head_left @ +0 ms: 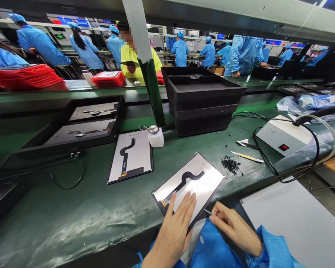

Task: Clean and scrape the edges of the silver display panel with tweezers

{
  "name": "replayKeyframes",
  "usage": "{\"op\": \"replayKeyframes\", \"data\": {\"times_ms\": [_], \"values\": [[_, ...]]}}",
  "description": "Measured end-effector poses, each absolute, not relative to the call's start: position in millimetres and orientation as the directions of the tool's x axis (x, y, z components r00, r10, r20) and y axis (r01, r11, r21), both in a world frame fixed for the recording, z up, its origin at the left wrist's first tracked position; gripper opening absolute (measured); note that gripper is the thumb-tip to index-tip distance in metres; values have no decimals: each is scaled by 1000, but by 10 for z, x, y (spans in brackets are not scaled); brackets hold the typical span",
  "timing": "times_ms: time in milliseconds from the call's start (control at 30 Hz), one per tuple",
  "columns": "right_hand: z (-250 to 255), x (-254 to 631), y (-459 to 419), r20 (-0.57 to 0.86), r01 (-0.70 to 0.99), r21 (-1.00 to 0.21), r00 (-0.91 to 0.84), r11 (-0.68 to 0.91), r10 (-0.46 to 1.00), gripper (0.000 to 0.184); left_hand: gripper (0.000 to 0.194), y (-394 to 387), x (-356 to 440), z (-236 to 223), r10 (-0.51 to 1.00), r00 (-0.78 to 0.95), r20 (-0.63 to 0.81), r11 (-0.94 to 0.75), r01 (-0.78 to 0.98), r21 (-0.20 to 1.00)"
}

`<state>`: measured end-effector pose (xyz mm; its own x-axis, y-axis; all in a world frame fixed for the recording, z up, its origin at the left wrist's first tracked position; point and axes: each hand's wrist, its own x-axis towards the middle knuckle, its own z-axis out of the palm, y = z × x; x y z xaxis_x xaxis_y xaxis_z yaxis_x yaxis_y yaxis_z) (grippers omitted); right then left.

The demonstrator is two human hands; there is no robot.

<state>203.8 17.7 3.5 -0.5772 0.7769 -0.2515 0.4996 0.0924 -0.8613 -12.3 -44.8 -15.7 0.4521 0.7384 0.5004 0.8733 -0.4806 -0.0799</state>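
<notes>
A display panel (199,168) with a silver back and a curved black flex cable (185,179) lies tilted across the bench's front edge. My left hand (175,227) rests flat on its lower part, fingers stretched out and slightly apart, covering that corner. By the panel's right edge, my right hand (230,223) pinches a slim pointed metal tool (207,211); its tip meets or nearly meets the edge, and the fingers hide the rest. Another such panel (141,156) lies farther left, beside a white dispenser bottle (156,138) with a metal top.
Black scraps (231,165) lie right of the panel, near a pale pointed stick (247,157) and a black-handled tool (251,145). Stacked black trays (203,108) stand behind. A tray (93,139) at left holds two panels. Cables surround a white box (284,136). Co-workers sit beyond.
</notes>
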Motion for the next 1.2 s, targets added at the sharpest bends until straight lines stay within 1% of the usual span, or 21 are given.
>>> {"op": "replayKeyframes", "data": {"times_ms": [133,267,333,433,567,733,867,967,1100,1200], "values": [[98,2043,196,-261,455,-889,-602,55,755,48,65,-445,-125,-167,734,454,506,-481,873,-85],[122,2036,214,-229,442,-892,-616,90,754,56,65,-444,-124,-173,739,453,498,-484,872,-74],[90,2036,216,-246,420,-907,-606,42,757,58,65,-444,-123,-178,741,455,494,-486,871,-73],[9,2041,210,-304,372,-925,-595,-80,744,59,65,-443,-121,-186,738,452,501,-490,869,-62],[-73,2035,188,-296,326,-939,-604,-109,740,63,63,-440,-120,-185,735,449,508,-494,868,-53],[-76,2006,158,-277,328,-940,-582,-91,765,55,65,-445,-119,-156,732,454,508,-489,869,-73],[-20,2006,166,-276,307,-946,-606,-101,746,51,66,-445,-120,-149,731,450,513,-492,869,-60],[-4,2011,181,-311,281,-945,-609,-168,730,49,66,-443,-118,-154,729,447,519,-484,872,-72],[-61,2015,186,-371,220,-928,-610,-301,700,54,67,-445,-113,-162,732,453,509,-478,874,-90],[-109,2016,179,-365,210,-930,-608,-301,705,59,67,-452,-125,-176,738,454,499,-488,870,-69]]}}
